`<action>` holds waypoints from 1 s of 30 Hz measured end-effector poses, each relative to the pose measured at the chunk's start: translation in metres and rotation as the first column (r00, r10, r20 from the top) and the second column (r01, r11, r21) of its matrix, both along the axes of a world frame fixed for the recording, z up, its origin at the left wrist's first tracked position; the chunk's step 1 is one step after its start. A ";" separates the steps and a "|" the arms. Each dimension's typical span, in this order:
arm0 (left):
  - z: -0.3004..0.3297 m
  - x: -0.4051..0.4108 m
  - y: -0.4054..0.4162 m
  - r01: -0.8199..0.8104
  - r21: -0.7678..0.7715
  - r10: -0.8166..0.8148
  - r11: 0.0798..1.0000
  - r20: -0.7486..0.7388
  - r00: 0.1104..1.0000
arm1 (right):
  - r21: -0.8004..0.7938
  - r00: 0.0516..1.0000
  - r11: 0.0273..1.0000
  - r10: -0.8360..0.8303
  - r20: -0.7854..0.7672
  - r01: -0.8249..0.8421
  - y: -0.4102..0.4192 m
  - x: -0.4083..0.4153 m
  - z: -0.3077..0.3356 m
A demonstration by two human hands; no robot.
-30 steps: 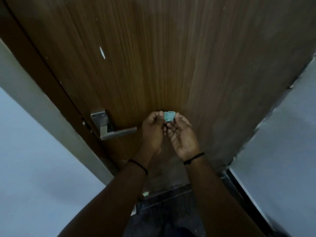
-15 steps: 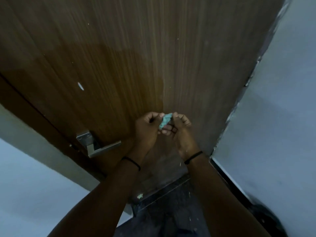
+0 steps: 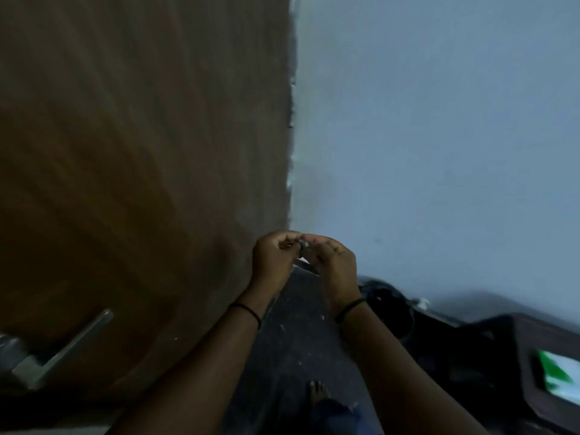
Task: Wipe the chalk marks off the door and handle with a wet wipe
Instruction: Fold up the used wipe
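Observation:
The brown wooden door (image 3: 141, 152) fills the left half of the view, blurred by motion. Its silver lever handle (image 3: 62, 350) shows at the bottom left. My left hand (image 3: 274, 257) and my right hand (image 3: 332, 262) meet in front of the door's right edge, fingers curled together. Between the fingertips a small balled-up wet wipe (image 3: 303, 245) is pinched, only a dark sliver of it showing. I see no chalk marks on the door from here.
A pale grey wall (image 3: 439, 136) stands right of the door. Dark speckled floor (image 3: 295, 340) runs below my hands, with a bare foot (image 3: 318, 392) on it. A dark stand (image 3: 518, 356) holding a green-and-white packet (image 3: 558, 375) sits at the bottom right.
The view has swung right: the door and handle slid left, and the wall and stand came in. My hands stay together and have closed more around the wipe, hiding most of it.

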State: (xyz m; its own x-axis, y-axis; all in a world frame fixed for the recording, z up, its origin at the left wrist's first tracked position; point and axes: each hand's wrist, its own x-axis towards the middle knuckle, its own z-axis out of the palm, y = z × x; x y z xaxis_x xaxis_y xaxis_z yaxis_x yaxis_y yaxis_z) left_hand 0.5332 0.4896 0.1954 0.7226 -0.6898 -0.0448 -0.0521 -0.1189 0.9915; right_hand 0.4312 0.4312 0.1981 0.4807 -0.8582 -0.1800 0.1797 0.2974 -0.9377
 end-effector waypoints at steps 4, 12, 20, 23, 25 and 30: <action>-0.010 -0.060 -0.047 0.173 0.047 -0.167 0.984 -0.116 0.979 | -0.227 0.959 0.951 -0.245 -0.144 0.208 -0.031 -0.060 -0.031; -0.047 -0.138 -0.133 0.506 0.272 -0.346 0.819 -0.470 0.812 | -0.456 0.706 0.835 -0.522 -0.479 0.308 -0.080 -0.150 -0.105; -0.143 -0.146 -0.223 0.460 0.526 -0.450 0.715 -0.158 0.879 | -0.489 0.541 0.800 -0.597 -0.592 0.347 -0.176 -0.169 -0.188; -0.185 -0.136 -0.253 0.411 0.607 -0.482 0.681 -0.052 0.875 | -0.406 0.549 0.841 -0.541 -0.637 0.358 -0.217 -0.173 -0.230; -0.216 -0.130 -0.272 0.393 0.653 -0.539 0.647 0.027 0.842 | -0.281 0.590 0.917 -0.398 -0.703 0.283 -0.243 -0.175 -0.263; -0.258 -0.123 -0.297 0.385 0.727 -0.662 0.569 0.126 0.739 | -0.152 0.520 0.959 -0.259 -0.814 0.241 -0.265 -0.184 -0.309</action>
State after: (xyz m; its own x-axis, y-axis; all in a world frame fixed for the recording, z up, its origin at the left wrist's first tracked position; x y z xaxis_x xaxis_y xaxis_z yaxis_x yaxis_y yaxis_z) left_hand 0.4104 0.1930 -0.0624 0.2932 -0.8485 -0.4405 -0.6324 -0.5177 0.5762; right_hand 0.2468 0.1661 -0.1105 -0.1040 -0.9264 -0.3618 -0.6034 0.3480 -0.7175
